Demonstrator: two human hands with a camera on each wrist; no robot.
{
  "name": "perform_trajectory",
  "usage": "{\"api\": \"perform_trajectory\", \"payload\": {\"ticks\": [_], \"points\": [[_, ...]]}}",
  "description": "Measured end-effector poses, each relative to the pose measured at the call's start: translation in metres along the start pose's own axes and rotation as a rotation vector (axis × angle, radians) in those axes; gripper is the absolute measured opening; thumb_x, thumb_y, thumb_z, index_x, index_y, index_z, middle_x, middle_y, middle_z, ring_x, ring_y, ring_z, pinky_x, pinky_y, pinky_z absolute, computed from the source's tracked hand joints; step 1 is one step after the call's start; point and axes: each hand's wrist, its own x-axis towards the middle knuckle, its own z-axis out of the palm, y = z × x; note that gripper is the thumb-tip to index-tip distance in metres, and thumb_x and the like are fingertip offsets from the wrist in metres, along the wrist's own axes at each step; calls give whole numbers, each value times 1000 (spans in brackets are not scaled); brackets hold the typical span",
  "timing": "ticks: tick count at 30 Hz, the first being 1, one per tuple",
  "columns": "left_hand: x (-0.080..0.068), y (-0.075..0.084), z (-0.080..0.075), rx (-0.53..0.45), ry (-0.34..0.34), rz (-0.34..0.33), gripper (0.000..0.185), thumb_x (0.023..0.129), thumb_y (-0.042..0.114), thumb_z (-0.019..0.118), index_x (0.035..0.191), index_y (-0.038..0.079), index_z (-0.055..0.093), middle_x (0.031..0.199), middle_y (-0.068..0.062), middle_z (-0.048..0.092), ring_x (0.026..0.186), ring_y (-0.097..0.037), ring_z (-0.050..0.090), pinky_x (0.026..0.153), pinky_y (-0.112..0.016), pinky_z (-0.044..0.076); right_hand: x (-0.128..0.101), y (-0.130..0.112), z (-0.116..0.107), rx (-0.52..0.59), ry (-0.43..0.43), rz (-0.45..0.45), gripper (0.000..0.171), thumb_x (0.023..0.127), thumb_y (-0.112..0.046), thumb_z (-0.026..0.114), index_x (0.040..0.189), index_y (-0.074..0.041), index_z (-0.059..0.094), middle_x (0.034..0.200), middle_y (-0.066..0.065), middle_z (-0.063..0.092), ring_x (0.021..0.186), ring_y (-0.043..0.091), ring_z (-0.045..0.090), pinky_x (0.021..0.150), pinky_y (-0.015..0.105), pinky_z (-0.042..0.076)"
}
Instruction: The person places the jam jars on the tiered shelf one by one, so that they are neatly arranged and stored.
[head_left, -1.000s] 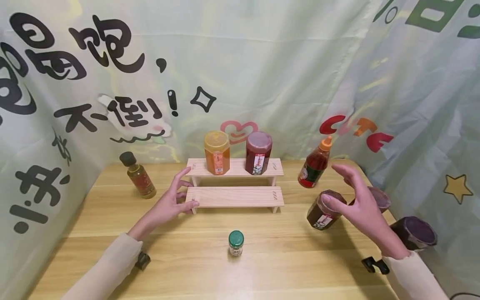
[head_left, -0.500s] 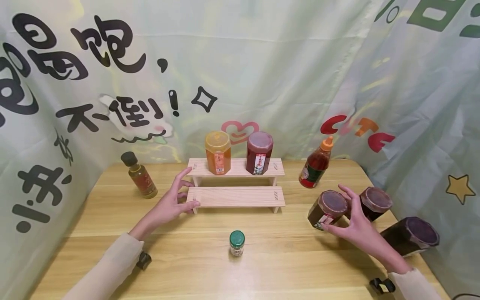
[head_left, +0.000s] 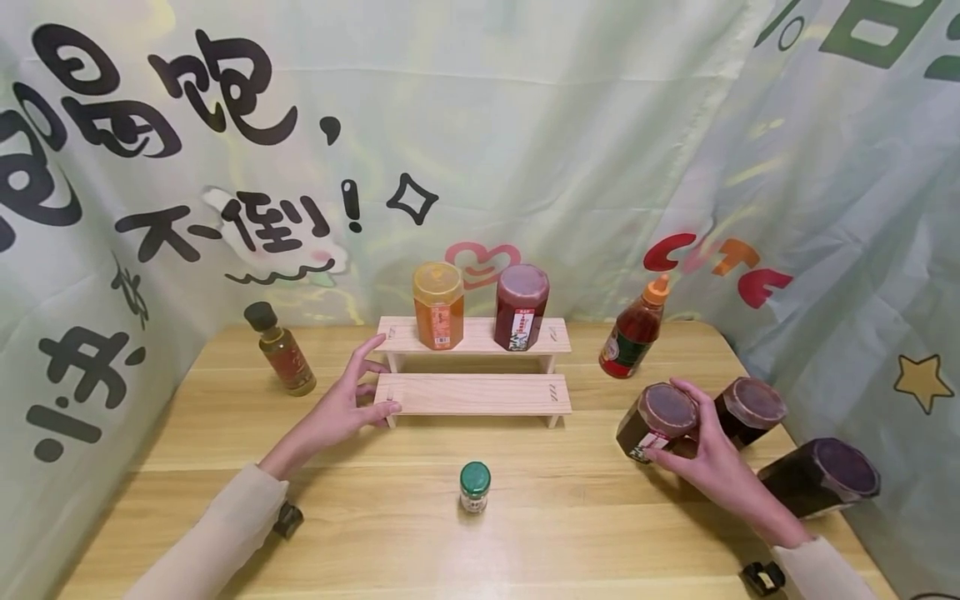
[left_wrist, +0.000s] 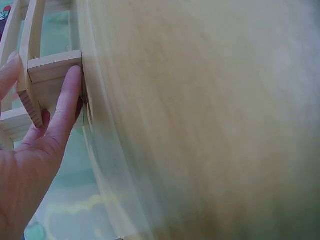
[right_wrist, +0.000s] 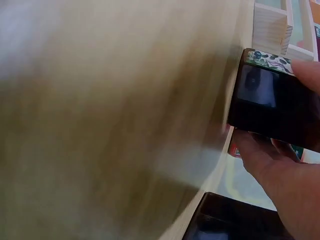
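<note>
My right hand (head_left: 701,446) grips a dark brown-lidded jar (head_left: 658,419) at the table's right side, thumb below it and fingers over its far edge; in the right wrist view the jar (right_wrist: 272,105) sits against my palm. My left hand (head_left: 348,400) rests with straight fingers against the left end of a two-step wooden rack (head_left: 472,393); the left wrist view has the fingers (left_wrist: 65,107) touching the rack's end (left_wrist: 50,75). An orange honey jar (head_left: 438,305) and a dark red jar (head_left: 520,307) stand on the upper step.
A second brown-lidded jar (head_left: 750,408) and a large dark jar (head_left: 821,477) lie right of the held one. A red sauce bottle (head_left: 636,333) stands behind them. A small green-capped jar (head_left: 474,487) is front centre, an amber bottle (head_left: 279,350) back left. Printed cloth walls surround the table (head_left: 225,467).
My right hand dropped from above the jars and closed around the nearer brown-lidded jar. The left hand stayed at the rack's end.
</note>
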Motion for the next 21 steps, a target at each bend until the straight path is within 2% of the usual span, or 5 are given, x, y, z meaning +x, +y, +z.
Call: {"api": "perform_trajectory", "payload": {"ticks": [6, 15, 21], "points": [[1, -2, 0, 5, 3, -4, 113, 97, -1, 82, 171, 50, 15, 148, -26, 41, 115, -43, 67, 76, -50, 68, -1, 0, 0, -59, 24, -5, 116, 77, 18, 91, 169, -7, 24, 140, 10, 49, 116, -7, 60, 88, 10, 53], [0, -1, -4, 37, -17, 3, 111, 97, 7, 85, 171, 49, 15, 148, -25, 44, 124, -48, 64, 80, -47, 68, -2, -1, -2, -29, 31, 5, 115, 77, 18, 91, 168, -8, 26, 140, -6, 52, 110, -1, 65, 82, 15, 58], [-1, 3, -8, 89, -28, 25, 116, 94, 8, 89, 173, 47, 13, 148, -23, 47, 127, -49, 64, 86, -42, 66, 0, -13, -1, -40, 64, 10, 113, 77, 16, 92, 167, -7, 28, 137, -13, 57, 109, -1, 66, 84, 14, 57]]}}
